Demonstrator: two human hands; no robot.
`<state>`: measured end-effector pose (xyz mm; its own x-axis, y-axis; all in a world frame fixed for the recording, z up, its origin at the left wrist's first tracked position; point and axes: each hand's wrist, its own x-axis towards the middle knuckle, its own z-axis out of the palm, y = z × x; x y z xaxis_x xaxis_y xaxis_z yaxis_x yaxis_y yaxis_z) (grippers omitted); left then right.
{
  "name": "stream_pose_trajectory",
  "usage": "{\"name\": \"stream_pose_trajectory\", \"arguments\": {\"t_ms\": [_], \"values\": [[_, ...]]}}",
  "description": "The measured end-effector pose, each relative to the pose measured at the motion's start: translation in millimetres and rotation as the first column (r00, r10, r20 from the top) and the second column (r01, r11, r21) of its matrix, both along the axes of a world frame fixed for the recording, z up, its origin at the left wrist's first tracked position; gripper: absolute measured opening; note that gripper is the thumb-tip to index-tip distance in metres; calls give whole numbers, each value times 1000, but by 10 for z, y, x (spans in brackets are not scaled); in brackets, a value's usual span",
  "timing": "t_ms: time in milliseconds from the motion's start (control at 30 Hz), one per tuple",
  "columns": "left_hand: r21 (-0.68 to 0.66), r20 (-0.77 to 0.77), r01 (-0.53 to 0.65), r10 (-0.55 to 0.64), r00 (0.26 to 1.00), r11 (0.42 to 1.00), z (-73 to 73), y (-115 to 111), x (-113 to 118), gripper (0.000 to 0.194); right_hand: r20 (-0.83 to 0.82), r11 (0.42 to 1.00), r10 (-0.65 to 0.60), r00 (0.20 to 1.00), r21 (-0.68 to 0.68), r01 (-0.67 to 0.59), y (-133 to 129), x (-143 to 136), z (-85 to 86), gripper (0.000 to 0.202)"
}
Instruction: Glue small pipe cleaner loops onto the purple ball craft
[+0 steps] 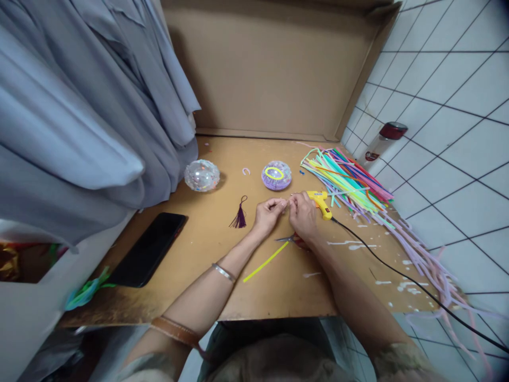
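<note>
My left hand [270, 216] and my right hand [303, 215] meet over the table, fingertips pinched together. Whatever they hold is too small to make out. A yellow glue gun [325, 207] lies just beyond my right hand, its nozzle partly hidden. Under that hand's wrist are scissors [287, 239], handles mostly covered. A yellow pipe cleaner [265, 262] runs toward me from the blades. Left of my hands lies a dark purple tassel [239, 216]. Farther back sits a clear and lilac ball [276, 183] with a yellow ring [274, 173] on its front.
A clear, speckled round shell [202, 175] and a small pale curved piece [246, 171] lie at the back. Colourful pipe cleaners [350, 180] heap on the right; a black cord [382, 258] crosses there. A phone [149, 249] lies left, below the grey curtain [99, 106]. Cardboard [270, 69] stands behind.
</note>
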<state>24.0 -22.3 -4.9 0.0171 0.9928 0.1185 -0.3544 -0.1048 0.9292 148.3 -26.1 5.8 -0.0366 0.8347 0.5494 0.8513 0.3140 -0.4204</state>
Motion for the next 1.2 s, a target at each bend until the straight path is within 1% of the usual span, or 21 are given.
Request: {"name": "stream_pose_trajectory", "arguments": {"t_ms": [100, 167, 267, 333, 400, 467, 533, 600, 700, 800, 967, 1067, 1200], "values": [[-35, 34, 18, -17, 999, 999, -16, 13, 8, 46, -156, 1000, 5, 988, -14, -7, 51, 32, -25, 16], [-73, 69, 33, -28, 997, 997, -15, 23, 0, 47, -221, 998, 18, 975, -54, -31, 70, 41, -20, 20], [-131, 141, 31, -12, 990, 991, 1, 48, -27, 45, -242, 992, 34, 970, -110, -62, 58, 31, 24, 25], [-171, 195, 25, 9, 981, 985, 11, 70, -46, 44, -268, 990, 47, 962, -113, -80, 31, 18, 65, 26], [-199, 243, 35, 15, 970, 979, 20, 87, -59, 44, -344, 985, 69, 936, -122, -118, 1, 6, 102, 25], [-214, 268, 49, 10, 963, 976, 26, 89, -59, 45, -444, 971, 98, 890, -154, -183, -25, -10, 120, 28], [-202, 253, 47, 6, 967, 978, 31, 73, -44, 46, -519, 949, 125, 846, -186, -254, -42, -33, 114, 34], [-158, 216, 34, 1, 976, 987, 35, 47, -22, 45, -564, 933, 139, 814, -202, -299, -52, -60, 91, 41], [-78, 167, 27, -13, 986, 997, 39, 9, 11, 43, -621, 939, 111, 776, -191, -287, -60, -86, 62, 46], [-44, 146, 22, -15, 989, 999, 44, -7, 24, 42, -660, 947, 106, 744, -162, -278, -61, -92, 68, 42], [-33, 134, -10, 15, 991, 999, 45, -8, 20, 37, -650, 955, 82, 756, -166, -247, -53, -96, 94, 33], [-72, 159, 3, 9, 987, 997, 37, 14, 9, 38, -661, 949, 102, 743, -160, -273, -45, -86, 95, 34], [-160, 238, -51, 89, 967, 986, 43, 87, -39, 41, -661, 946, 110, 742, -160, -282, -36, -56, 103, 36]]}}
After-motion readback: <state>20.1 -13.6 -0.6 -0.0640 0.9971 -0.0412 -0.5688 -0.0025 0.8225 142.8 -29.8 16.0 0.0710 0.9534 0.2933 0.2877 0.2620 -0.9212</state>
